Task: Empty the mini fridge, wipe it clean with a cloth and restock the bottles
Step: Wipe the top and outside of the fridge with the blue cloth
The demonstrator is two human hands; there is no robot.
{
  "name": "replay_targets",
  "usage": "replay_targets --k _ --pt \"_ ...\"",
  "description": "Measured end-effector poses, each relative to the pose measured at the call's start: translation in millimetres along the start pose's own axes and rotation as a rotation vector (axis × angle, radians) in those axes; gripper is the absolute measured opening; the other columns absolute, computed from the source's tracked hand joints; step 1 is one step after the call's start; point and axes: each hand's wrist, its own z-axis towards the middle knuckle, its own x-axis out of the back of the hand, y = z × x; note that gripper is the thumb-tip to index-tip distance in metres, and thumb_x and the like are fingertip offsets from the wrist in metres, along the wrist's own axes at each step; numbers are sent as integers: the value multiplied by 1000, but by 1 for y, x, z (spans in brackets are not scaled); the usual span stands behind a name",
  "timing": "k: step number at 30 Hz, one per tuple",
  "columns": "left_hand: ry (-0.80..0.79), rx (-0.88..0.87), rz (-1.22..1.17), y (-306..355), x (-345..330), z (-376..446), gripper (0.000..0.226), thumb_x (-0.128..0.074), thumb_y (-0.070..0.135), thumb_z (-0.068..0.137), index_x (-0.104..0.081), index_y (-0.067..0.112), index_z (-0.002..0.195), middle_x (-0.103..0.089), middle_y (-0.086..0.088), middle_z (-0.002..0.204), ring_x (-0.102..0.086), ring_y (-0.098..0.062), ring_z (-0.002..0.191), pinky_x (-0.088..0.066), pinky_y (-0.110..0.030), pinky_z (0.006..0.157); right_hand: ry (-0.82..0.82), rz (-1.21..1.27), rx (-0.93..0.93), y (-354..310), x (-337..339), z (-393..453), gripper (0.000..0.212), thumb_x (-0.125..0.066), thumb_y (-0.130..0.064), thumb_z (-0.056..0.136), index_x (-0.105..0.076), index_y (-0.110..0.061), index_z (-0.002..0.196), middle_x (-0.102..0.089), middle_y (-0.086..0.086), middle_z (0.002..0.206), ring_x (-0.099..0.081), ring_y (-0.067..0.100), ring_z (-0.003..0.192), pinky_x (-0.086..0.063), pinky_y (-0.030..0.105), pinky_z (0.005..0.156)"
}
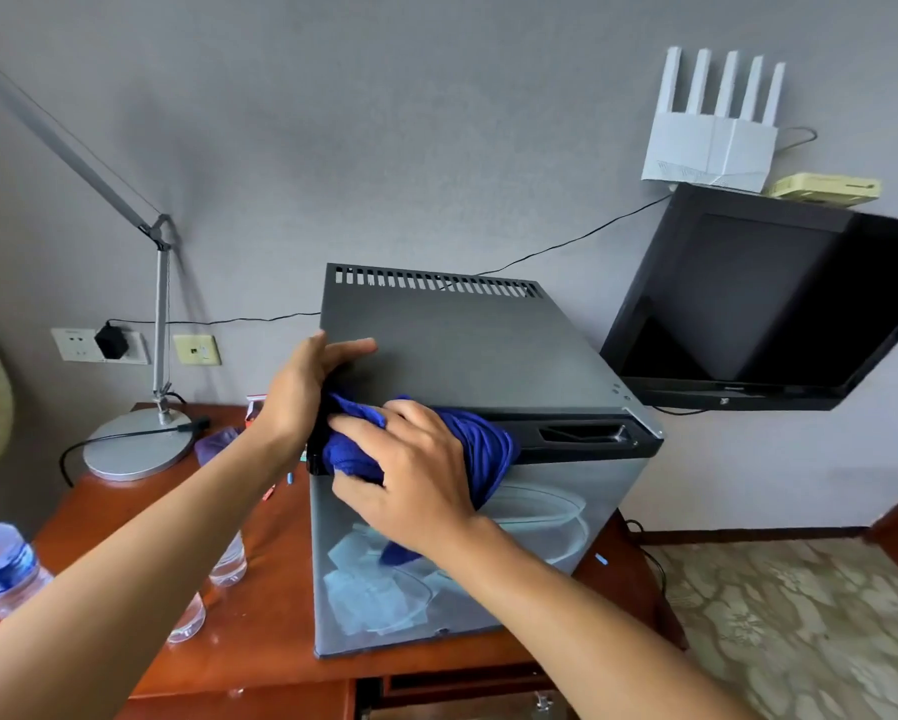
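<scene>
- the mini fridge (467, 356) sits on the wooden desk (270, 631), filling the desk's right half up to its right edge; its door (436, 553) is closed, glossy and reflecting, and the dark flat top has a row of vent slots along the back edge.
- the desk runs from the left edge of view to just past the fridge, its front edge nearest the camera.
- a black television (758, 309) hangs on the wall behind the desk's right end, with a white router (717, 142) mounted above it.
- a silver desk lamp (135, 444) stands with its round base at the desk's back left corner, the arm angling up and left.
- the right hand (410, 475) lies over the blue cloth (483, 449), fingers bent around the bunched fabric and pressing it against the top front edge of the fridge, at the upper left of the door.
- the left hand (306, 387) grips the fridge's top left front corner, thumb lying on the top surface, the other fingers wrapped down the side and hidden.
- a water bottle (0, 563) with a blue cap stands at the desk's left edge.
- two clear bottles (229, 561) stand near the desk's front, left of the fridge, partly hidden by the left forearm.
</scene>
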Motion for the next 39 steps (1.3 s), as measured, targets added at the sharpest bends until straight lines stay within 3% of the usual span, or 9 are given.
replay_targets --k 3,6,10,13,16,22,27,33,39 --pt "-55 -64 160 -4 3 3 63 -23 52 103 -76 21 118 -68 13 133 -52 14 125 -30 -15 109 -46 -25 106 15 9 -8 52 -69 -27 75 -72 -20 126 -71 -1 122 -60 27 104 -48 36 98" --pt "-51 -156 467 -9 6 9 61 -22 52 95 -75 29 115 -63 14 141 -45 -3 137 -26 -26 115 -88 -79 179 33 20 -18 53 -67 -21 79 -69 -19 132 -67 0 133 -61 28 104 -48 36 101" --pt "-88 -315 1024 -9 5 5 65 -30 54 87 -63 28 136 -50 7 156 -33 -13 151 -15 -38 128 -68 -222 140 67 64 -37 50 -65 -20 77 -71 -23 127 -71 -1 125 -62 29 93 -54 34 89" --pt "-136 -340 1383 -7 -3 -3 80 -20 64 90 -44 24 155 -35 5 166 -25 -18 156 -13 -39 128 -21 -236 -188 102 107 -53 53 -64 -26 72 -72 -28 124 -74 1 109 -65 28 90 -56 37 83" --pt "-137 -390 1559 -4 -19 -9 92 -3 65 87 -41 13 154 -37 -10 162 -30 -34 149 -22 -50 123 244 116 -737 129 151 -80 45 -73 -17 84 -69 -34 126 -73 -7 117 -67 14 109 -51 39 102" --pt "-240 -357 1656 -14 -84 3 88 5 66 93 -22 13 158 -18 -10 169 -16 -38 154 -16 -59 120 806 909 -1075 145 238 -151 47 -72 -23 93 -61 -7 137 -71 13 123 -70 28 112 -55 42 91" --pt "-343 -290 1651 -11 -126 16 78 -6 65 101 -9 18 163 -2 0 174 0 -32 159 -7 -65 121 762 1214 -1195 162 253 -175 39 -55 -43 101 -73 -16 123 -73 6 118 -73 21 107 -62 35 76" --pt "-402 -198 1646 -9 -189 42 78 -10 74 99 1 34 165 8 10 173 9 -26 160 4 -67 122 559 1534 -1145 224 221 -155 63 -42 -58 103 -69 -8 130 -60 22 140 -56 35 133 -37 50 114" --pt "-319 -82 1615 -14 -247 73 93 -5 93 81 1 48 162 7 13 173 11 -21 159 7 -65 123 328 1625 -1171 305 194 -111 60 -61 -53 87 -73 -3 118 -72 22 108 -73 33 95 -61 44 87"
